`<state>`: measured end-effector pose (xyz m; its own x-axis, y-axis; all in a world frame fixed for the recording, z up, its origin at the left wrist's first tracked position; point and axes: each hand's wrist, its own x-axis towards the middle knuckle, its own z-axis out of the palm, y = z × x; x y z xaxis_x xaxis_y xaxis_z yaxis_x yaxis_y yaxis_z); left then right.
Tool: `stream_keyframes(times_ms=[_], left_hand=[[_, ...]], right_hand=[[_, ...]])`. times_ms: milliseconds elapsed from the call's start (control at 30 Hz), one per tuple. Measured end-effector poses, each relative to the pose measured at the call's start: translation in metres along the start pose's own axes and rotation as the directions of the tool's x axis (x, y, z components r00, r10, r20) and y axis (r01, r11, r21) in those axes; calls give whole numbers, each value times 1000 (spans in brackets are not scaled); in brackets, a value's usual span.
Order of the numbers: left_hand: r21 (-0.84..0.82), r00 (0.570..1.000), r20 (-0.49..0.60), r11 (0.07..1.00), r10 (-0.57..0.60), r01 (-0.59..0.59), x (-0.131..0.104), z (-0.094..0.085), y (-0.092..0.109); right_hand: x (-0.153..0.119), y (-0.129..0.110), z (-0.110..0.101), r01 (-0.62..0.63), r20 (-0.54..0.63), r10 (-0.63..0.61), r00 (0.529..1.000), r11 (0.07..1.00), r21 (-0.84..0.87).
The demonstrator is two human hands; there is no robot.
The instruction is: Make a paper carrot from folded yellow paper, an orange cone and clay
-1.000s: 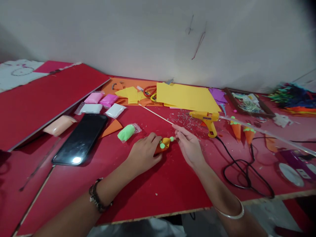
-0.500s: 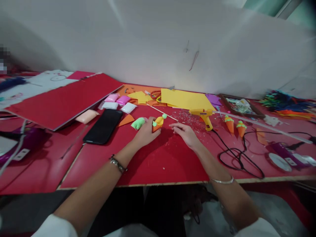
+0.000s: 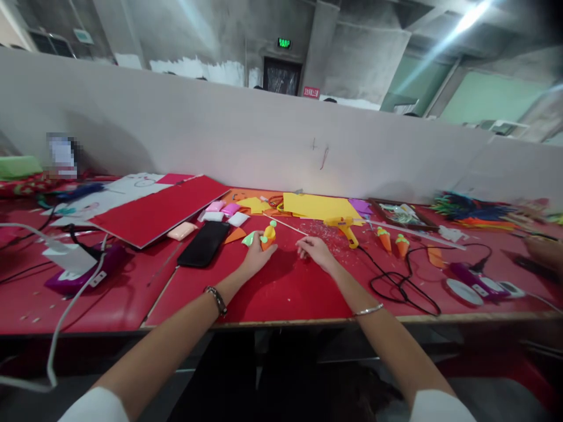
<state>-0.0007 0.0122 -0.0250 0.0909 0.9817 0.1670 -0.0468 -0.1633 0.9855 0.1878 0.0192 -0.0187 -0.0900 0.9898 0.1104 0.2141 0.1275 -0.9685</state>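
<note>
My left hand point(image 3: 254, 258) is closed round a small orange and yellow cone point(image 3: 268, 235) with light green balls at its rim. Behind that hand lies a light green lump point(image 3: 248, 239), partly covered. To the right, my right hand point(image 3: 314, 252) hovers over the red table, its fingers curled together; whether anything small is between them cannot be made out. A yellow glue gun point(image 3: 344, 226) lies right of it. Two finished-looking orange cones with green and yellow tops, a nearer one point(image 3: 402, 245) and a farther one point(image 3: 384, 239), rest further right.
A black phone point(image 3: 204, 243), a large red board point(image 3: 162, 211) and soft clay packets point(image 3: 213, 215) lie left. Yellow sheets point(image 3: 314, 206) are at the back. A black cable point(image 3: 398, 284) loops at the right, near a purple power strip point(image 3: 477, 284). A person's hand shows at the right edge.
The view has tilted up, showing more wall and room. My right hand's fingers have drawn in from a more spread pose. My left hand still holds the cone.
</note>
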Motion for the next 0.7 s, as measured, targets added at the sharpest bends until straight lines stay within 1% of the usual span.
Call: stream_keyframes(times_ms=[67, 167, 300, 400, 500, 700], left_hand=[[7, 999, 47, 1000, 6, -7, -1, 1, -1], [22, 994, 105, 1000, 15, -18, 1, 4, -3], [56, 996, 87, 998, 22, -27, 7, 11, -5], [78, 995, 104, 997, 5, -14, 9, 15, -6], [87, 991, 132, 996, -19, 7, 7, 18, -3], [115, 985, 165, 993, -51, 32, 5, 14, 2]], right_hand=[[8, -4, 1, 15, -11, -15, 1000, 1000, -6], [23, -9, 5, 65, -58, -65, 996, 998, 8], [35, -7, 11, 128, -137, -115, 984, 988, 84], [32, -4, 12, 138, -162, -117, 980, 983, 125], [25, -5, 11, 122, -174, -97, 980, 982, 141], [16, -13, 13, 115, -188, -91, 978, 986, 123]])
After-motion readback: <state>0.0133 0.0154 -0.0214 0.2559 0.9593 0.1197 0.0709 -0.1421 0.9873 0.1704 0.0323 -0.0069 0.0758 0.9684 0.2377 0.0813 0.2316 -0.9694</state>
